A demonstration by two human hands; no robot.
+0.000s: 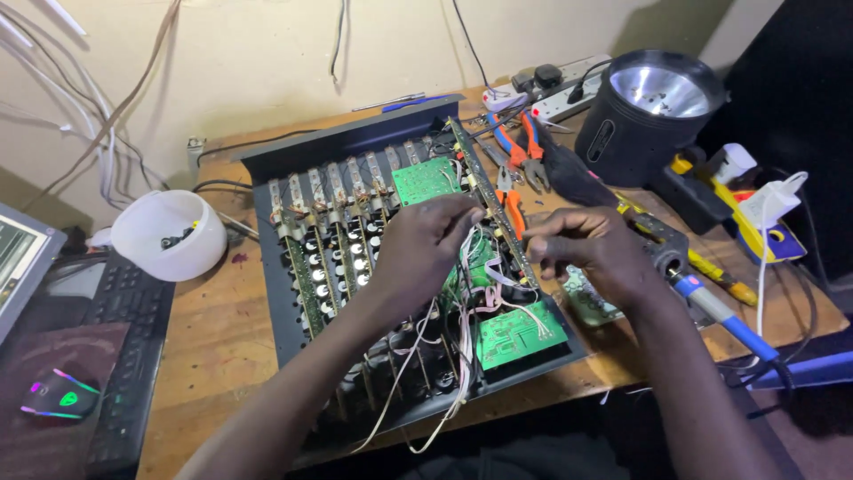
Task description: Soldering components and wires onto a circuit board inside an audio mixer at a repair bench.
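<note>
An opened black audio mixer chassis [275, 293] lies on a wooden table, its rows of narrow channel boards and green circuit boards [518, 335] exposed. My left hand [422, 244] rests over the middle of the chassis, fingers curled down onto a bundle of white wires [462, 320]. My right hand [591, 249] is at the chassis's right edge, fingertips pinched near the long upright board [484, 182]; what they pinch is too small to tell. The two hands nearly touch.
A white bowl [169, 236] sits left of the chassis, beside a keyboard [124, 356] and a lit mouse [60, 397]. Orange-handled pliers [524, 147], a soldering iron with blue handle [720, 316], a black lamp [653, 111], a power strip [569, 89] and a white charger [773, 200] crowd the right.
</note>
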